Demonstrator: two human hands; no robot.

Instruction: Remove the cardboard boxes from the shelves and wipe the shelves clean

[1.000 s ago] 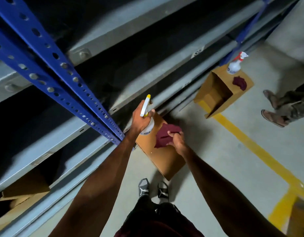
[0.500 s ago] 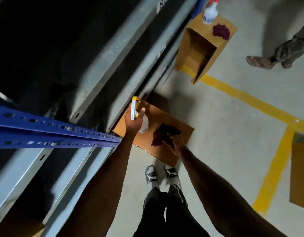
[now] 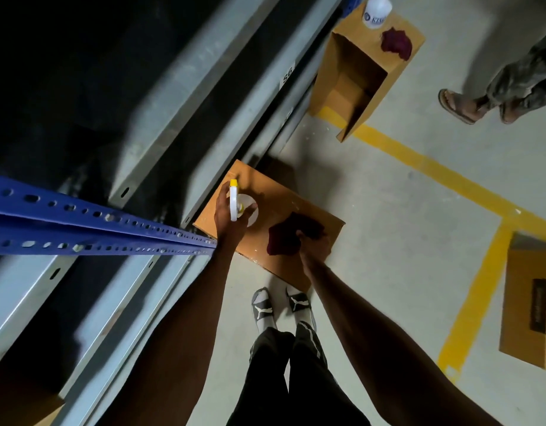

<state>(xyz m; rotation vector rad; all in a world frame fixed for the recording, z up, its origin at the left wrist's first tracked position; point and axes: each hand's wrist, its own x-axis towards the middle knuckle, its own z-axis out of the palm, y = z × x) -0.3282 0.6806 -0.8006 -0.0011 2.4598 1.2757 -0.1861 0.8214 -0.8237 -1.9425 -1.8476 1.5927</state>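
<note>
Both hands reach down toward a closed cardboard box point(image 3: 284, 210) standing on the concrete floor point(image 3: 403, 241), just beside the foot of the metal shelves point(image 3: 185, 96). On the person's left, the left hand point(image 3: 230, 219) is curled round a white spray bottle point(image 3: 239, 207) with a yellow nozzle, which looks to be resting on or held just above the box top. On the right, the right hand point(image 3: 314, 244) pinches a dark red cloth point(image 3: 288, 235) that lies bunched on the same box top.

The shelves run lengthwise away from the person, rising to the left of both hands, so the left hand with the bottle is the nearer one to them. A blue perforated upright point(image 3: 96, 229) crosses in front of the left forearm. The shelf levels are dark, and what lies on them cannot be made out.

Further off, a second, open box point(image 3: 351, 90) carries another bottle and cloth, and another person's feet point(image 3: 477, 106) stand close by.
</note>
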